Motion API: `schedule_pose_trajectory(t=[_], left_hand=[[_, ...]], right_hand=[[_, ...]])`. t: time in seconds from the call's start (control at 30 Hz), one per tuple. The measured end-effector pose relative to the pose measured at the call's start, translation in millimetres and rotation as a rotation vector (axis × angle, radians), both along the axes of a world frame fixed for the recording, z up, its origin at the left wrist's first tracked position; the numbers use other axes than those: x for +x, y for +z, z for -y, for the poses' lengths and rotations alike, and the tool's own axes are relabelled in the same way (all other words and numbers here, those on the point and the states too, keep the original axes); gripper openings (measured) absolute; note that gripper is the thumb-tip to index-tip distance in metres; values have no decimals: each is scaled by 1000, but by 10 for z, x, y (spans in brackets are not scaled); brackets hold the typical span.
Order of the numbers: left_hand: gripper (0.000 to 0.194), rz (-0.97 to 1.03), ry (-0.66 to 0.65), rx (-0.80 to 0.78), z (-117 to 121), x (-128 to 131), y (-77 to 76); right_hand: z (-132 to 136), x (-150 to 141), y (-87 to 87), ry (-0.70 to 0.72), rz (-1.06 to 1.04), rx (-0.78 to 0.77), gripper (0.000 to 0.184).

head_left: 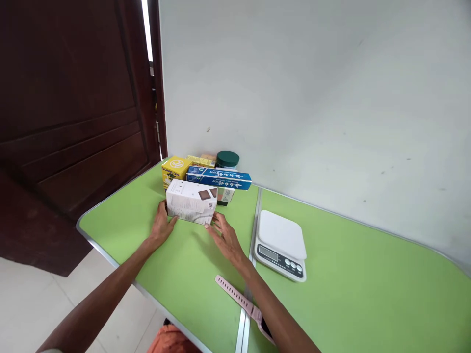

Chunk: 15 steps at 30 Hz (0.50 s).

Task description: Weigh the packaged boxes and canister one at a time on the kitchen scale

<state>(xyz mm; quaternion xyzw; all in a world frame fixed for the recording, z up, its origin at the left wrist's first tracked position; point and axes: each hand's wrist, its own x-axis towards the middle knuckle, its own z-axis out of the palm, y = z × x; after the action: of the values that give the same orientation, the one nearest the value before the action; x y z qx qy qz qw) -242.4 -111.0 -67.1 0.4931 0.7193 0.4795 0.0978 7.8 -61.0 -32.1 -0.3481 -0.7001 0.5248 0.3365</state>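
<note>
A white carton [191,202] with brown square pictures and fine print stands at the front of a group of packages, on the left part of the green table. My left hand [161,224] grips its left end, thumb along the lower front edge, other fingers partly hidden behind. At the right end, my right hand [225,238] holds the lower corner with its thumb in front and fingers around the side. Directly behind are a yellow box [174,169] and blue toothpaste boxes [221,177], which lie above another small carton [225,195].
A jar with a green lid [227,158] and a thin yellow box [200,161] stand near the wall. Right of the table's metal seam is a white kitchen scale [281,242]. A watch with a pink strap [235,294] lies under my right forearm. A dark door [73,122] borders the left.
</note>
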Motion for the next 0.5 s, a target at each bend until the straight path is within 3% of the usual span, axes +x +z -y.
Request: schedule_pose_trajectory(t=[0.13,0.33,0.5], left_hand=[[71,96,-27,21,-104,-60,19],[85,-66,-81,-77,-4,-214,115],[91,-105,-80,-126,176,-155,252]], right_hand=[[31,274,-24,-94,109,-46,84],[332,834,52,-138,50,-106,61],[504,970,127,-175,30,-107,57]])
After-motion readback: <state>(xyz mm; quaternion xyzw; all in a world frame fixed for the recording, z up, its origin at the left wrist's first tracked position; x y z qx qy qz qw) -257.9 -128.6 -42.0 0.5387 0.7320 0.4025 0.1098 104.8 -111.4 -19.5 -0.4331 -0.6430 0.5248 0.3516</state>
